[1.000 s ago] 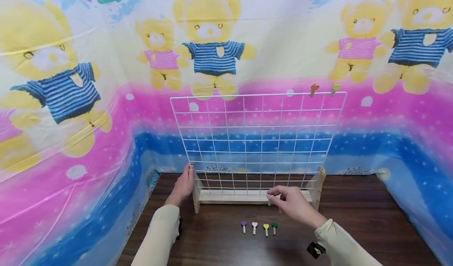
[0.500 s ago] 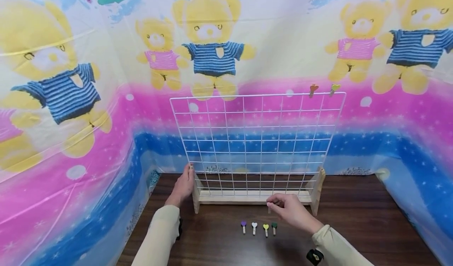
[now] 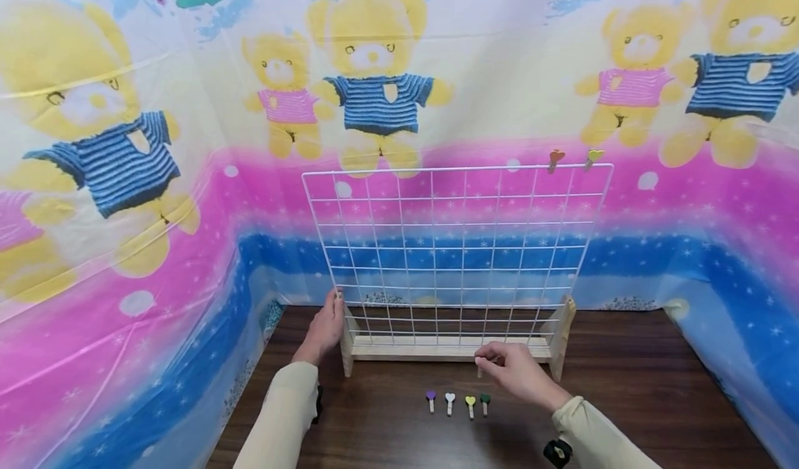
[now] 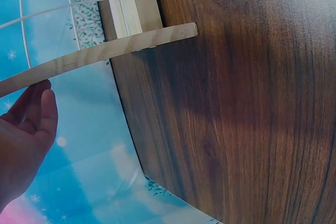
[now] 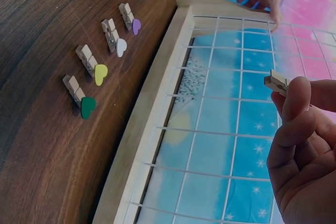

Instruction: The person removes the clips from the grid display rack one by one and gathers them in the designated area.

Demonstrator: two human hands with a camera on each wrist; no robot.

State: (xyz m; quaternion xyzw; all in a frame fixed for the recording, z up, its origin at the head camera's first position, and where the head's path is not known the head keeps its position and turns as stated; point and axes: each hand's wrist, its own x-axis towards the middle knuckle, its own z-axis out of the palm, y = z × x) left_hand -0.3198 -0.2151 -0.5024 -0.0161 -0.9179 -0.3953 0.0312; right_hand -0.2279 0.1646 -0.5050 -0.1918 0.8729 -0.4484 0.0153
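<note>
My right hand (image 3: 521, 372) pinches a small wooden clothespin (image 5: 275, 83) between thumb and fingers, in front of the grid's lower right part. Most of the clothespin is hidden by the fingers; its pale end sticks out. My left hand (image 3: 323, 327) rests its fingertips against the left wooden upright (image 4: 100, 52) of the stand. A white wire grid (image 3: 462, 248) leans in this stand. On its top bar, near the right corner, sit a red heart clothespin (image 3: 555, 158) and a yellow-green heart clothespin (image 3: 594, 157).
On the brown wooden table (image 3: 387, 427), before the stand, lie a purple heart clothespin (image 5: 131, 19), a white one (image 5: 113, 38), a yellow one (image 5: 92, 65) and a green one (image 5: 80, 97) in a row. A bear-printed cloth (image 3: 499, 94) hangs behind and at the sides.
My right hand has come down and slightly toward me from the grid's lower edge, still pinching the clothespin. The left hand has stayed at the upright.
</note>
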